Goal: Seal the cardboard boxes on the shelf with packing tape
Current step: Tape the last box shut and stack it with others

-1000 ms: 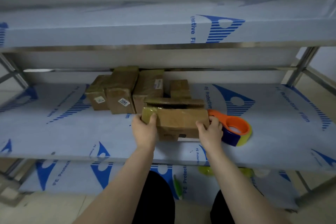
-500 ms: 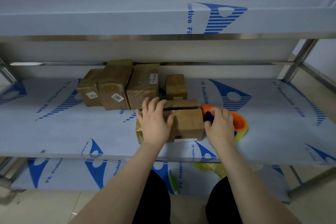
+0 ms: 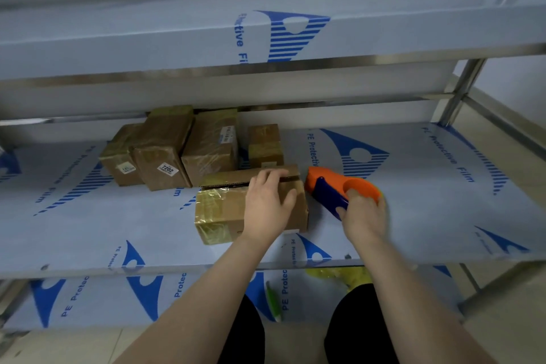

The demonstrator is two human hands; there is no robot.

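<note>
Left hand (image 3: 270, 204) lying flat, fingers spread, pressing top flap of cardboard box (image 3: 223, 213) near front edge of middle shelf (image 3: 88, 230). Right hand (image 3: 365, 216) gripping orange-and-blue tape dispenser (image 3: 331, 186), just right of box. Four taped boxes (image 3: 165, 148) standing toward rear edge.

One wide-angle camera, worn on the person's head, looks forward and steeply down from close in front of the middle shelf (image 3: 88, 230), which fills the centre, with the upper shelf (image 3: 147, 38) curving across the top and the lower shelf (image 3: 97, 298) beneath.
</note>
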